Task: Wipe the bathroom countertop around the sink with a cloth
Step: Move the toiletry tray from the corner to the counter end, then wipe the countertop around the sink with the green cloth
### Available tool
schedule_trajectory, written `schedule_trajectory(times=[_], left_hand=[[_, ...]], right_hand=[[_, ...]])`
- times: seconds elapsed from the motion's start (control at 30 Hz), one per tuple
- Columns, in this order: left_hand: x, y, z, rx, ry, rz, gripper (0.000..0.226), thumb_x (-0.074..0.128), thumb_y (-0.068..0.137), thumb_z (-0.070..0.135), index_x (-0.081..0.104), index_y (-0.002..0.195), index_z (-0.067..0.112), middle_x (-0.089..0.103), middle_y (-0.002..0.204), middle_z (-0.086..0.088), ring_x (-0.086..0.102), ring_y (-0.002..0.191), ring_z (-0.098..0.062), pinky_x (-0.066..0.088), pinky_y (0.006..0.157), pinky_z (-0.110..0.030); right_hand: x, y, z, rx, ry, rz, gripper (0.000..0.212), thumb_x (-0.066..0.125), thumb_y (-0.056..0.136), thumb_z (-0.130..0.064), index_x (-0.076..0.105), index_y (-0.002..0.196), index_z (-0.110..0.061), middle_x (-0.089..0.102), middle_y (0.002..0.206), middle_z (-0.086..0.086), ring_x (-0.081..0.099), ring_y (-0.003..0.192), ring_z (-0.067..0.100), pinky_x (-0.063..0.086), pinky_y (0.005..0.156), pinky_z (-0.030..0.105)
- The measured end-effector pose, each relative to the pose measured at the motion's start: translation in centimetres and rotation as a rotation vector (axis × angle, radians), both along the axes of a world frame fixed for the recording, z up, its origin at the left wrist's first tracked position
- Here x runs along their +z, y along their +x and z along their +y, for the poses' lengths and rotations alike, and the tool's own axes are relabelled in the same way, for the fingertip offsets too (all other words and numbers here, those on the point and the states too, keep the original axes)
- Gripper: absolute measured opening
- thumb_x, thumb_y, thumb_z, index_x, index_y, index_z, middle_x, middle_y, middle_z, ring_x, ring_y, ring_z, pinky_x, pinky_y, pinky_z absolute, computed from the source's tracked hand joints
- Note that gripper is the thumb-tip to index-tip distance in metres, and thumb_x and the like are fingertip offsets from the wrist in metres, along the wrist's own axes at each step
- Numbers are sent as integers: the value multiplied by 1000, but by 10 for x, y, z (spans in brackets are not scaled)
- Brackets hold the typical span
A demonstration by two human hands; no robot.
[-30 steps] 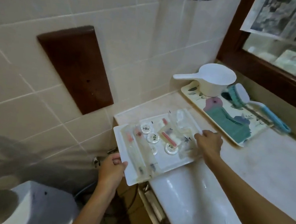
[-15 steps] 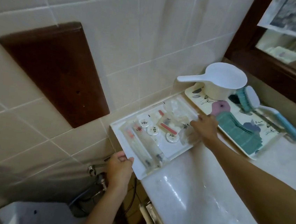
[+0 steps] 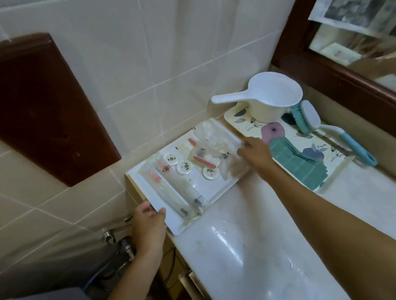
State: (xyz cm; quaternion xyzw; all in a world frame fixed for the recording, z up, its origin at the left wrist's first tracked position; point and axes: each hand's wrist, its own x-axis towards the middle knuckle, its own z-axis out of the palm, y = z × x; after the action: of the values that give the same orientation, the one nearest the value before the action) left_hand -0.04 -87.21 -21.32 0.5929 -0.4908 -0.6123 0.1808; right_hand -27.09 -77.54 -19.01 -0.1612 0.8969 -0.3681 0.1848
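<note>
While the glossy, wet countertop [image 3: 265, 267] ran along the wall, a white tray [image 3: 215, 188] of wrapped toiletries sat at its end beside a floral tray [image 3: 248, 124] bearing the folded green cloth [image 3: 295, 162]. The left hand [image 3: 149, 228] gripped the white tray's near corner; the right hand [image 3: 255, 153] held its far edge.

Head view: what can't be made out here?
Marks on the round white caps in the white plastic tray: too small.
Left hand: fingertips hidden under the tray's corner.
Right hand: its grip on the tray, hidden by its own back.
Wood-framed mirror: reflection blurred, cut off by the edge.
</note>
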Motion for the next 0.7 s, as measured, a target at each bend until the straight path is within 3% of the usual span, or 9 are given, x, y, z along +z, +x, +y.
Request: schedule_trajectory(times=[0.1,0.2,0.27,0.37,0.43,0.5,0.6,0.7], left_hand=[[2,-1,10,30,-88,-31,49,67,86,6,48,130,15,64,110,-4,65,95,-21,57,81,-40],[10,-8,32,14,-336,-118,54,71,84,11,46,131,19,46,130,-2,56,105,-21,54,84,-38],[16,-16,54,-145,-544,-85,44,71,83,13,53,121,24,40,130,5,52,107,-17,52,86,-38],[16,-31,89,-590,-785,102,30,65,84,12,62,111,26,45,116,16,53,107,-9,48,90,-30],[6,-45,105,-921,-938,100,32,56,87,26,61,118,29,49,127,16,47,117,-5,46,94,-26],[-13,-60,114,-1148,-1077,13,45,47,87,38,54,131,30,46,144,9,42,130,-12,44,96,-32],[-37,-71,117,-1293,-1142,-147,55,41,89,47,44,142,31,32,157,3,31,143,-19,42,100,-38],[-47,-69,116,-1312,-1200,-183,57,40,92,50,41,145,30,25,159,4,22,147,-17,34,105,-34]], right_hand=[[4,-10,26,-113,-106,162,25,59,84,-13,67,106,-4,64,108,10,59,93,23,49,80,35],[9,-31,62,-159,132,372,34,50,84,-15,64,110,2,59,114,21,56,102,35,45,83,40],[2,-46,87,-125,341,407,41,47,83,-16,58,119,1,53,123,24,49,112,40,40,90,42],[-11,-60,112,-104,502,339,40,50,89,-20,50,126,-2,47,131,21,42,120,40,37,96,48],[-14,-64,117,-88,546,300,40,50,92,-26,48,125,-4,43,133,19,39,124,39,34,98,51],[-14,-67,116,-91,576,281,41,51,92,-29,48,125,-4,41,133,18,35,126,37,29,101,54],[-12,-70,113,-133,617,253,41,54,91,-29,50,124,-5,41,131,17,31,127,37,27,102,54],[-9,-69,111,-142,640,261,30,57,88,-24,57,113,-8,43,126,15,33,123,36,27,99,50]])
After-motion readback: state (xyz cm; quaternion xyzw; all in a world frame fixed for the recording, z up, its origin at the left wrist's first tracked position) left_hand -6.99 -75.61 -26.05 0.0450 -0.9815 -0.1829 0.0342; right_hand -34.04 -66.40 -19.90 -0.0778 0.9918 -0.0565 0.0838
